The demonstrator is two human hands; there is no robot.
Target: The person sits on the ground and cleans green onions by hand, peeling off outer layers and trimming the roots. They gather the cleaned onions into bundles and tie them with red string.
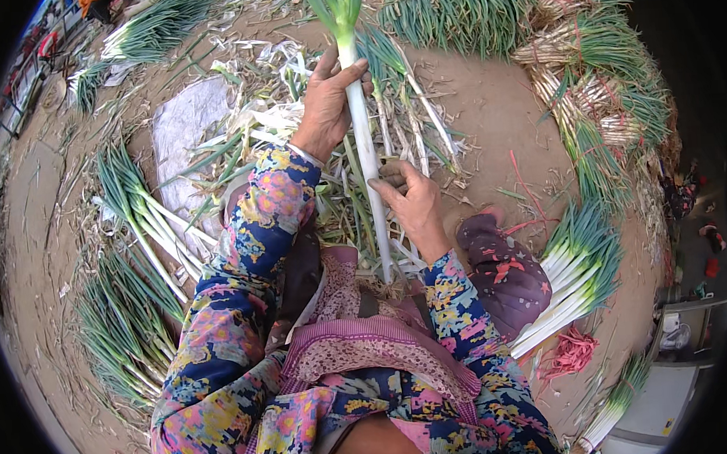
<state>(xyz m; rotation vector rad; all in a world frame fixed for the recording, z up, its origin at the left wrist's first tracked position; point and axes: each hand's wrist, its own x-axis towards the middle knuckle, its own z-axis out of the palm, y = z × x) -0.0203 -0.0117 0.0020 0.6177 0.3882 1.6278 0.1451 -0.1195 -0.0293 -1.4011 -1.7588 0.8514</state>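
Note:
My left hand (pixel 330 99) grips a large green onion (pixel 365 140) around its upper white stalk, just below the green leaves. The onion stands lengthwise before me, leaves away from me and roots close to my lap. My right hand (pixel 408 203) is beside the lower stalk, thumb and fingertips at or very near it; whether they press on it I cannot tell. Beneath and beyond the hands lie peeled onion skins and leaf scraps (pixel 271 118). Several unpeeled green onions (pixel 416 116) with dirty stalks lie just past the held one.
Clean white-stalked onions lie at my right (pixel 564 284), near a tangle of red ties (pixel 570 352). Tied bundles (pixel 601 48) are heaped at the far right. More onions (pixel 153 219) lie at my left by a white sheet (pixel 188 125). People are partly visible at the right edge.

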